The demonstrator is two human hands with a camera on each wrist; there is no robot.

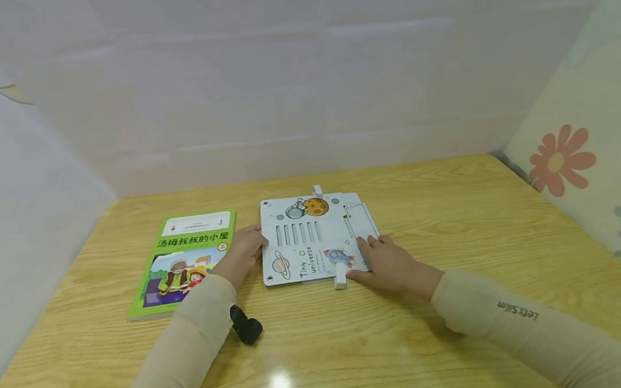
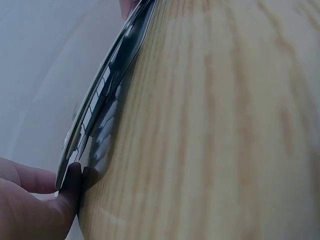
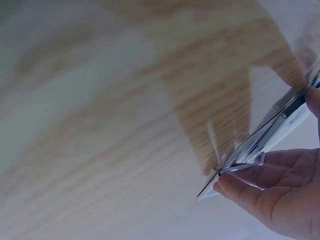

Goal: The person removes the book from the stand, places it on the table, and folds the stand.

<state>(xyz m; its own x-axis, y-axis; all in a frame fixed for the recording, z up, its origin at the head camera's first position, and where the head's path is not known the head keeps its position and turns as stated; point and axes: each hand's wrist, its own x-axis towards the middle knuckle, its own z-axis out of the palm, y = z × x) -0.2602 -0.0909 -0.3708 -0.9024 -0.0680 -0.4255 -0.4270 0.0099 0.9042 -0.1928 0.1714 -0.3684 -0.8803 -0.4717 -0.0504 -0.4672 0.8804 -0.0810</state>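
Observation:
A white book stand (image 1: pixel 294 260) printed with planets, a rocket and "Tiny universe" lies low over the wooden table, with a row of slots at its middle. White page clips (image 1: pixel 340 276) stick out at its front and back edges. My left hand (image 1: pixel 245 247) pinches the stand's left edge, thumb and finger on opposite faces in the left wrist view. At the right edge, my right hand (image 1: pixel 390 265) holds the stand, its fingers by a thin wire piece (image 3: pixel 242 167) in the right wrist view. Most of the stand's underside is hidden.
A green-bordered picture book (image 1: pixel 197 227) lies left of the stand, partly covered by my left forearm. A small black device (image 1: pixel 246 326) sits at my left wrist. The wooden table (image 1: pixel 445 207) ends at a pale curtain behind, with flowered cloth on the right.

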